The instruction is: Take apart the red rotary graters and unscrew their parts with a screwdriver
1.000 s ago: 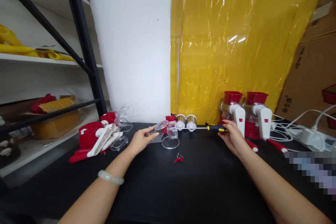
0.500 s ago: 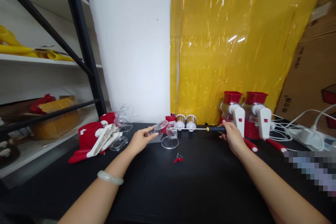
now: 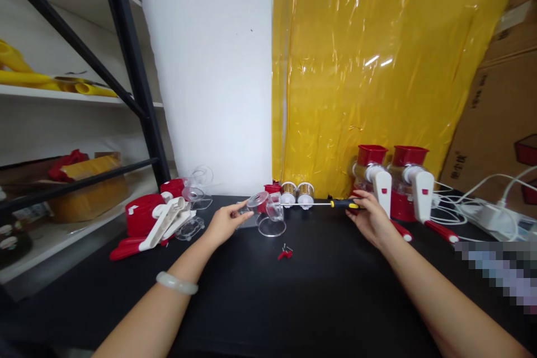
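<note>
My left hand [image 3: 230,222] is closed on the left end of a clear plastic grater body [image 3: 273,211], which has round openings. In my right hand [image 3: 370,218] is a screwdriver [image 3: 344,205] with a black and yellow handle, held level. Its long metal shaft points left, and the tip reaches the clear body; exactly what it touches there is too small to tell. Small red pieces with metal screws [image 3: 285,253] lie on the black table in front of the clear body. Two metal grater drums [image 3: 305,194] with white ends stand just behind the shaft.
Red and white grater parts [image 3: 145,217] and clear plastic pieces [image 3: 193,194] lie to the left. Two assembled rotary graters [image 3: 409,182] stand at the right, near white cables and a power strip [image 3: 497,218]. A black-framed shelf [image 3: 126,39] rises at the left, a cardboard box [image 3: 495,123] at the right.
The fingers of my right hand have opened up and shifted round the screwdriver handle, which has turned to show more yellow. My left hand and the clear body stay almost in place.
</note>
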